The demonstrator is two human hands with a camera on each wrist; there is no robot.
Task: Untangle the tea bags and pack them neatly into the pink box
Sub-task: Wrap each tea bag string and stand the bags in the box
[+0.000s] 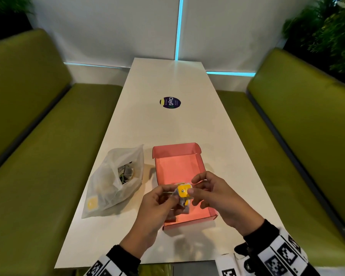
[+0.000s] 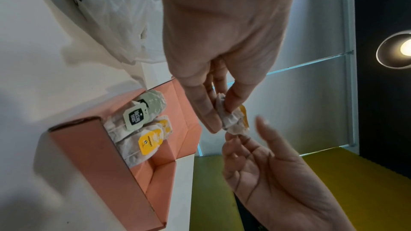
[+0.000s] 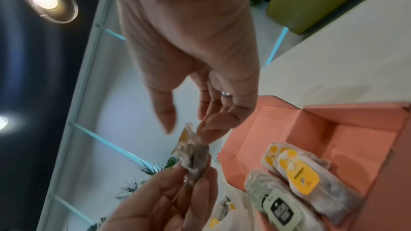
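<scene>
My left hand (image 1: 157,204) pinched a crumpled tea bag (image 1: 182,193) between thumb and fingers, above the near end of the box (image 1: 187,154). My right hand (image 1: 211,193) touched the same bag at its yellow tag; thumb and forefinger looked closed on the tag or the string, other fingers loosely spread. In the left wrist view the right fingertips sat just under the bag, so the pinch was a light one, and I couldn't tell exactly what it caught. A thin string seemed to run from the bag toward the right fingers.

Box was open on the table (image 1: 167,80), lid flap folded back. Packed bags (image 2: 142,129) lay side by side at its near end: at least two with yellow tags, one with a grey-green tag, maybe one more beneath. The far part of the box was bare pink.

Plastic bag (image 1: 114,182) lay left of the box, mouth open, with a tangle of bags and tags inside; the count was unclear.

My judgement: early-to-middle stage. A few were packed, one was in hand being freed or folded, and most were left in the plastic bag. Plenty of room remained in the box.
</scene>
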